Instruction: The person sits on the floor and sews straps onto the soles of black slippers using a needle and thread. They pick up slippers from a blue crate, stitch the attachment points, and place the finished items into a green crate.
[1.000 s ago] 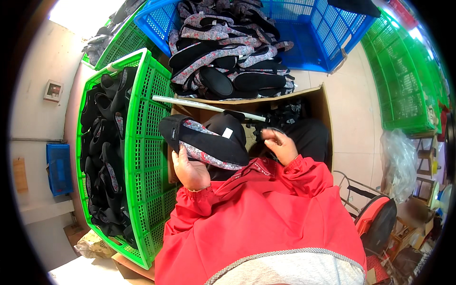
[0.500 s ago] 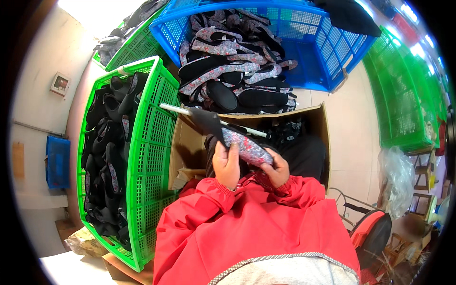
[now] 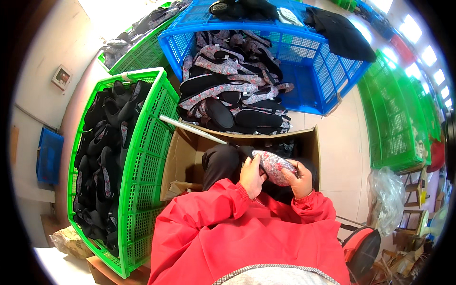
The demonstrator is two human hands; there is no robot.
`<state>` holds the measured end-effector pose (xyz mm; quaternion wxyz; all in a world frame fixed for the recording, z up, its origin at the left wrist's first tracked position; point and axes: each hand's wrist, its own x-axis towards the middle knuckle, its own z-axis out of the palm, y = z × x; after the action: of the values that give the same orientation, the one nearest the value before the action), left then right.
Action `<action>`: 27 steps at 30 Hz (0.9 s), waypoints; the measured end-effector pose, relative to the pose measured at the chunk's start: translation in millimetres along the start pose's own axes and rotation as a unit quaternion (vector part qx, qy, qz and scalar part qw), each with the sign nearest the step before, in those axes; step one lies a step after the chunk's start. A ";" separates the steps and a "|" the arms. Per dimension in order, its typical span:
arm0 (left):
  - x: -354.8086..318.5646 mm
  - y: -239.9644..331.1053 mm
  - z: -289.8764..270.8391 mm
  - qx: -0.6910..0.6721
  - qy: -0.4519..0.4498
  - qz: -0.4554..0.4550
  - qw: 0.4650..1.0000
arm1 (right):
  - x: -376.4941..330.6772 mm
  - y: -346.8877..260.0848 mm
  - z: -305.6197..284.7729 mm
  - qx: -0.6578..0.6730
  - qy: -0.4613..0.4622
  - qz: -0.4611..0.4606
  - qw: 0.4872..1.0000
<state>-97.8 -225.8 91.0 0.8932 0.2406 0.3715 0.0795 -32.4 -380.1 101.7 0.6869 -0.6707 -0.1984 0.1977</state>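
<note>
Over my lap I hold a soft floral slipper (image 3: 271, 165), grey and red with a black end, in both hands. The fingers of my left hand (image 3: 251, 176) close on its near left side, beside the black end. My right hand (image 3: 300, 179) grips the rounded right end, thumb on top. A white rod (image 3: 192, 129) slants across the rim of an open cardboard box (image 3: 311, 142) in front of me, to the left of the slipper. The rod's lower end is hidden near my knee. Beyond the box lies a heap of floral slippers (image 3: 218, 113) with black soles.
To my left stands a tall green crate (image 3: 147, 166) full of black slippers (image 3: 108, 166). A blue crate (image 3: 327, 59) lies on its side behind the heap, with a black cloth (image 3: 339, 35) on top. Green crates (image 3: 389, 123) and a clear plastic bag (image 3: 385, 194) are at right.
The slipper has moved right and turned more level, its black end now apart from the middle of the rod. My hands moved with it. The whole view has shifted slightly.
</note>
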 end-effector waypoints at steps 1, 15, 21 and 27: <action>-3.2 0.3 -4.7 -0.007 0.008 -0.008 1.000 | -0.6 -1.6 3.9 -0.016 -0.002 0.011 1.000; -70.6 76.0 -76.9 0.076 -0.012 -0.109 0.991 | -23.3 -8.5 75.7 -0.009 -0.214 0.015 0.977; -74.4 91.9 -82.7 0.147 0.058 -0.008 0.987 | -10.4 -8.8 96.2 -0.075 -0.281 0.065 0.954; -52.6 88.6 -120.0 0.362 0.094 0.211 0.903 | 10.2 -10.3 120.1 -0.196 -0.273 0.042 0.941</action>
<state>-216.2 -121.0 94.2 0.6679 0.6114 0.3975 0.1487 -88.3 -273.6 114.6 0.4521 -0.7199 -0.3849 0.3595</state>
